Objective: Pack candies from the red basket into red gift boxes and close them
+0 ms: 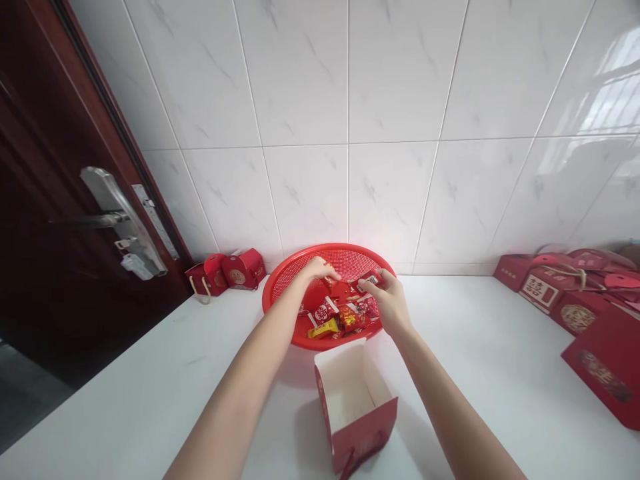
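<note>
Holding a small red packet (369, 279) between thumb and fingers of the right hand (393, 298), over the right side of the red basket (347, 255). Reaching over the basket's far part with the left hand (319, 268), with fingers bent close to an orange-red packet (329, 283); cannot tell whether gripping or merely touching. Lower in the basket, note a yellow packet (323, 329) and a red-and-gold packet (351, 318), overlapping with others. Between the forearms, on the white surface (150, 380), note an open red box (363, 430). Could drop the small packet back among the others if pinched too lightly. Could lift two wrappers together, given the overlap. Could nudge or tip the box with a forearm, or snag its cord handle (367, 455).
</note>
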The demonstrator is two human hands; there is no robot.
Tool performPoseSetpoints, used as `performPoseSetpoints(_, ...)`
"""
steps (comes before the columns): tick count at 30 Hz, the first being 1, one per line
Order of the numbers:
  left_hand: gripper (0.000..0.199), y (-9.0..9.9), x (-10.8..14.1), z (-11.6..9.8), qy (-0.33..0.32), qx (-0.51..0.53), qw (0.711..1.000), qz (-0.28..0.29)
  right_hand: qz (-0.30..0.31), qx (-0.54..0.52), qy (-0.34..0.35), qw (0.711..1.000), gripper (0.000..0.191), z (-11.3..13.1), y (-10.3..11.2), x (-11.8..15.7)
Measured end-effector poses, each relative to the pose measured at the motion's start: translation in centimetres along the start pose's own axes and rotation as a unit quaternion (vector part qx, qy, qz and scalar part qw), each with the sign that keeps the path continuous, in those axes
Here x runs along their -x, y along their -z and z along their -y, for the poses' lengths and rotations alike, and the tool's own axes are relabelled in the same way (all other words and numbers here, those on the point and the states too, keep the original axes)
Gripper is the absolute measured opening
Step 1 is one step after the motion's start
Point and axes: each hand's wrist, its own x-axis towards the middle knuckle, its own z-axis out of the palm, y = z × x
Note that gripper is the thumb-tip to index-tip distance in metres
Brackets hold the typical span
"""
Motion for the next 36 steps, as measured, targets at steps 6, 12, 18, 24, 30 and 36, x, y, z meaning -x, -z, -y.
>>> performPoseSetpoints(6, 0.041, -1.5, 2.2, -2.9, -0.137, 0.148, 0.978, 0.06, 0.036, -0.033, -0.006, 0.999, 0.032, 0.2, 0.2, 0.0)
performPoseSetpoints(12, 0.045, -3.5, 2.5, -3.6, -0.183, 0.213, 0.957, 0.068, 0.069, -0.06, -0.025, 0.995, 0.035, 0.4, 0.5, -0.1)
performPoseSetpoints(18, 0.036, -3.2, 2.4, -3.5, -0.186, 0.218, 0.956, 0.066, 0.017, -0.104, -0.012, 0.994, 0.032, -0.5, 0.6, -0.7)
performPoseSetpoints(24, 0.021, -2.9, 2.5, -3.4, -0.167, 0.179, 0.964, 0.099, -0.03, -0.135, 0.015, 0.99, 0.025, -1.0, 0.6, -1.1)
performPoseSetpoints(30, 0.022, -2.9, 3.2, -3.7, -0.164, 0.134, 0.965, 0.151, -0.027, -0.126, 0.02, 0.991, 0.024, -0.8, 0.8, -1.0)
performPoseSetpoints(36, 0.035, -3.4, 2.7, -3.3, -0.18, 0.162, 0.965, 0.098, -0.028, -0.143, 0.031, 0.989, 0.025, -0.8, 0.6, -1.1)
